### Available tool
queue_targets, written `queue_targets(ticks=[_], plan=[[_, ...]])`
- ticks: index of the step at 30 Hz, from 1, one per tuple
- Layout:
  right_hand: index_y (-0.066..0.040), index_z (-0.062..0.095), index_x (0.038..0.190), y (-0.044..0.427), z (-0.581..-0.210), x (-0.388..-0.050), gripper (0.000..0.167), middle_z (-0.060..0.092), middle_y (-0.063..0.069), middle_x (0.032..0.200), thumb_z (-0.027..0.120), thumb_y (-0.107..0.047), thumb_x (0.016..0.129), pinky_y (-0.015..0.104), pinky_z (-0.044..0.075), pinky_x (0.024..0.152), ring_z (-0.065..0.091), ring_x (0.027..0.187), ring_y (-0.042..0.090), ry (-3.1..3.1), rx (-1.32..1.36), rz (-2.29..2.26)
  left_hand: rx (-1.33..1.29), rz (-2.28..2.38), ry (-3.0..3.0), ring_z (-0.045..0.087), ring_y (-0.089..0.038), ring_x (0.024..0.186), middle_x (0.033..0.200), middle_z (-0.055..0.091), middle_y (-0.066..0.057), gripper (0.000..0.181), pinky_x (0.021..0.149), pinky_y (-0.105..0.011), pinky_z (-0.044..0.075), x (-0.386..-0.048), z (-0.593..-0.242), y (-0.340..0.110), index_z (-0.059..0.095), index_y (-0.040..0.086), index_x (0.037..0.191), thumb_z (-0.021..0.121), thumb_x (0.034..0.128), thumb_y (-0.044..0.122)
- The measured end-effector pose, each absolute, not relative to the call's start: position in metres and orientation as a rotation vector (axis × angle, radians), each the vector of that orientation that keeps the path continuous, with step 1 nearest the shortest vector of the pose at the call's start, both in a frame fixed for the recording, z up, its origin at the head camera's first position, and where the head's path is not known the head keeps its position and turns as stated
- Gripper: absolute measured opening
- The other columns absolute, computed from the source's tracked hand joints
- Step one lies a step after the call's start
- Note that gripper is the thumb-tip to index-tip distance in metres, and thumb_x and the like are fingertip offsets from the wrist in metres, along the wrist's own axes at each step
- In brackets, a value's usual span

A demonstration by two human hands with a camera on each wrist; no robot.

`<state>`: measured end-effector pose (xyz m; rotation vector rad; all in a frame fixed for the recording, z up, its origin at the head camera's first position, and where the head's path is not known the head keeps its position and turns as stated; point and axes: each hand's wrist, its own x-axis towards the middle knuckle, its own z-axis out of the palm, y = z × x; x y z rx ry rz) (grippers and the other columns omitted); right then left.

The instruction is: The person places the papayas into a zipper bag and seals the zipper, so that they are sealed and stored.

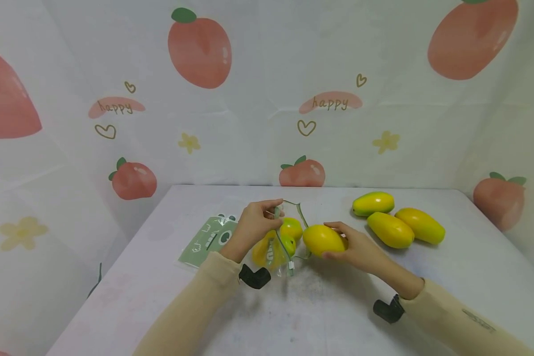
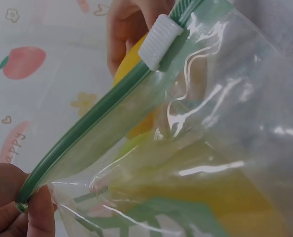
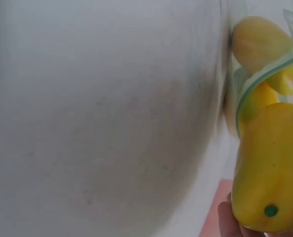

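Observation:
My left hand (image 1: 259, 222) pinches the green zip rim of a clear slider bag (image 2: 205, 113), whose mouth stands open toward the right. A white slider (image 2: 159, 42) sits along that rim. Inside the bag lie several yellow-green papayas (image 3: 260, 44), partly veiled by the plastic. In my right hand (image 1: 355, 247) a yellow papaya (image 1: 324, 240) is gripped between thumb and fingers, right at the bag's mouth. Its green stem spot shows in the right wrist view. How far it reaches past the rim I cannot tell.
Three more papayas (image 1: 390, 230) lie grouped on the white table (image 1: 293, 316) at the back right. A flat bag with a green printed face (image 1: 211, 242) lies behind my left hand. A fruit-patterned cloth (image 1: 249, 123) hangs behind the table.

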<state>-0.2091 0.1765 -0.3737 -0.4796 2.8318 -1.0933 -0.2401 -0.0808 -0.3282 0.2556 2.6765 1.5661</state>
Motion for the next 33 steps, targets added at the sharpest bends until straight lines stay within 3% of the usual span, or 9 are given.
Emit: queue_targets(ticks=[18,33], plan=[[-0.01,0.045,0.141,0.155,-0.373,-0.224,0.074,0.054,0.019,0.136,0.077,-0.038,0.08,0.053,0.046,0.098,0.055,0.114,0.032,2.786,-0.487,-1.085,0.272,1.539,2.68,0.06,-0.018,0.088,0.101,0.067,-0.001,0.049,0.073,-0.025,0.054,-0.24,-0.325,-0.079,0.064,0.019,0.13,0.069,0.0827,0.007],[-0.008,0.051,0.126,0.142,-0.374,-0.226,0.064,0.058,0.016,0.128,0.082,-0.031,0.076,0.049,0.047,0.096,0.057,0.109,0.029,2.774,-0.549,-1.14,0.303,1.536,2.678,0.061,-0.018,0.088,0.102,0.067,-0.002,0.051,0.074,-0.026,0.055,-0.241,-0.323,-0.077,0.062,0.015,0.132,0.068,0.0827,0.006]])
